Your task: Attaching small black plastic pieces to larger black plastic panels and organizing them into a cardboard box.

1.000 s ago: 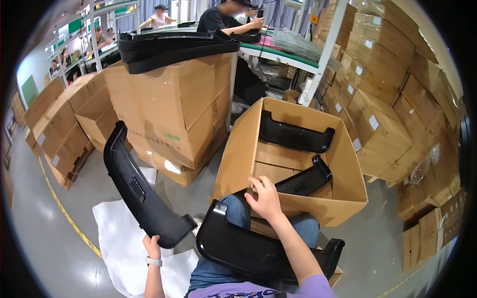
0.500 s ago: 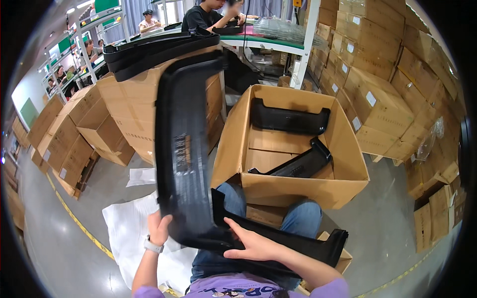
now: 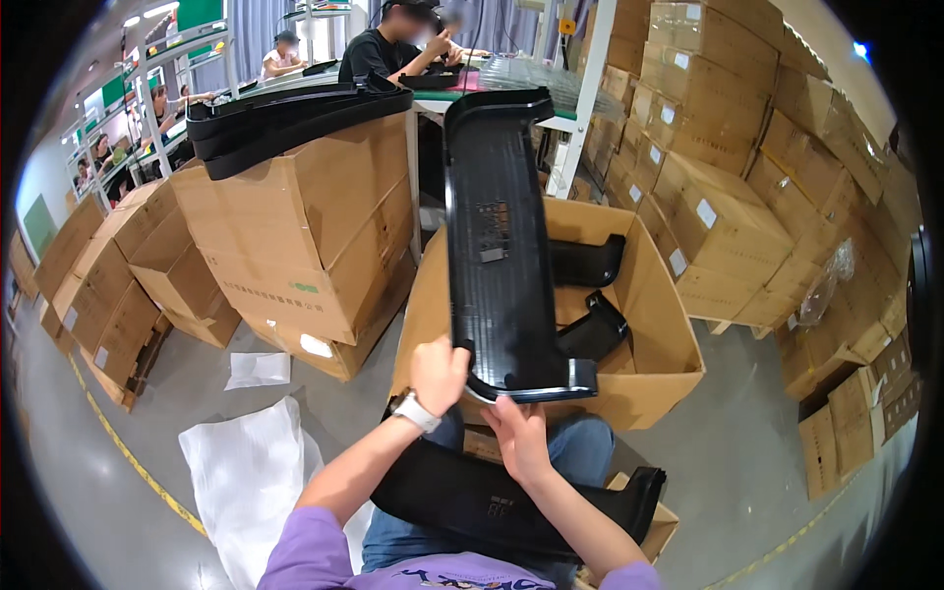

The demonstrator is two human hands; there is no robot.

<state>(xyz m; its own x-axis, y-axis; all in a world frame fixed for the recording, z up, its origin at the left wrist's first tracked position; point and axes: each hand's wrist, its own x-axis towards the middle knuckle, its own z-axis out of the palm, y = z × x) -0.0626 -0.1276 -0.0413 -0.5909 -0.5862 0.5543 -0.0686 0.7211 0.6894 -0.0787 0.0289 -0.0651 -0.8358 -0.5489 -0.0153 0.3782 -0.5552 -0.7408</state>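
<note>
A long black plastic panel [image 3: 501, 256] with upturned ends stands nearly upright in front of me, partly over an open cardboard box [image 3: 654, 388]. My left hand [image 3: 440, 379] is closed on its lower left corner. At its bottom edge, my right hand [image 3: 519, 435] grips from below, with some fingers hidden behind the panel. A second black panel [image 3: 447, 489] lies across my lap under my forearms. Inside the box, two similar pieces show in part: an upper panel [image 3: 585, 264] and a lower panel [image 3: 597, 331].
Several black panels [image 3: 295, 123] lie on a tall carton [image 3: 265, 226] at left. White foam sheets [image 3: 246, 487] are on the floor. Stacked cartons [image 3: 718, 226] line the right side. Behind the box, a co-worker [image 3: 388, 49] sits at a workbench.
The held panel has swung right, from beside the box to over its left part. Both hands have moved with it, the left now farther up and right. The view has shifted slightly.
</note>
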